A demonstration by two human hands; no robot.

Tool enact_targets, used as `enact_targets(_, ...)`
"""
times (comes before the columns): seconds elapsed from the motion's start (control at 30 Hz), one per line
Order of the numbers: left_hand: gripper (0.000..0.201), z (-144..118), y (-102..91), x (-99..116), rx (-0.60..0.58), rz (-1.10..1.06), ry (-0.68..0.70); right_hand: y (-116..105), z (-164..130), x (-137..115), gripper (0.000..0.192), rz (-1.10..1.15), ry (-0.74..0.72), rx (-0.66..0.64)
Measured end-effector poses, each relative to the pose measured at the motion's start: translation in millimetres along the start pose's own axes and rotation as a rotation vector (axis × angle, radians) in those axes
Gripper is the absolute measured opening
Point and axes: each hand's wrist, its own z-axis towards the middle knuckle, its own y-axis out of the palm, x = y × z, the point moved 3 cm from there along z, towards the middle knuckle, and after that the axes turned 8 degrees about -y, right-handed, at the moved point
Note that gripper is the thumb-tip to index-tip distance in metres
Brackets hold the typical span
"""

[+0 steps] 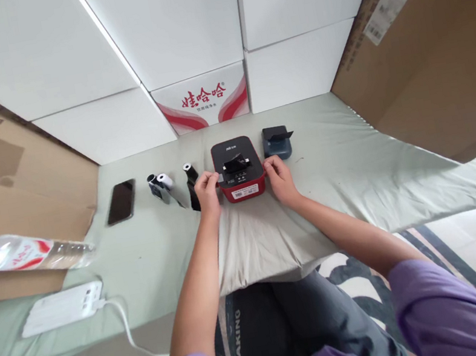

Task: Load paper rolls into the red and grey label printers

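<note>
so, starting at the far left, i see a clear water bottle [25, 252] lying on its side on a cardboard box, and below it a white power bank [62, 307] with its white cable [126, 329] trailing off the pale green sheet [380, 177]. further in lies a black phone [121, 201], face up and well apart from the rest. next come two small paper rolls [161, 186] just beside each other, then a black roll [193, 186] with a white end, close to my left hand [208, 192]. that hand rests against the left side of the red label printer [239, 169], fingers curled and touching its edge; my right hand [279, 177] does the same on the right side, so the printer sits held between both hands, not lifted, flat on the sheet at the middle of the surface. its black top has a dark part raised at the centre. just behind and to the right stands a small dark blue printer [276, 142], apart from my right hand. behind everything, white boxes are stacked, one a red-printed carton [203, 99], with a large cardboard box [431, 46] at the right.
</note>
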Motion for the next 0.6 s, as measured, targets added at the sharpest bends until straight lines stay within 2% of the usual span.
enact_targets(0.13, 0.03, -0.1, -0.5, 0.8, 0.004, 0.004, 0.002, 0.5, 0.0, -1.5, 0.03, 0.01, 0.006, 0.002)
enact_targets(0.3, 0.044, -2.5, 0.3, 2.7, -0.048, 0.038, 0.036, 0.6, -0.3, -3.5, 0.031, 0.024, 0.03, -0.009)
enact_targets(0.4, 0.043, -2.9, 1.0, 3.0, -0.059, 0.04, 0.055, 0.8, -0.2, -3.4, 0.032, 0.032, 0.041, -0.017)
enact_targets(0.5, 0.036, -1.3, 1.9, 0.7, -0.042, -0.023, -0.017, 1.1, -0.2, -2.6, 0.031, 0.041, 0.047, -0.021)
enact_targets(0.6, 0.03, 0.9, 4.2, -3.4, -0.048, -0.158, -0.163, 1.2, -0.6, -1.6, 0.03, 0.054, 0.047, -0.02)
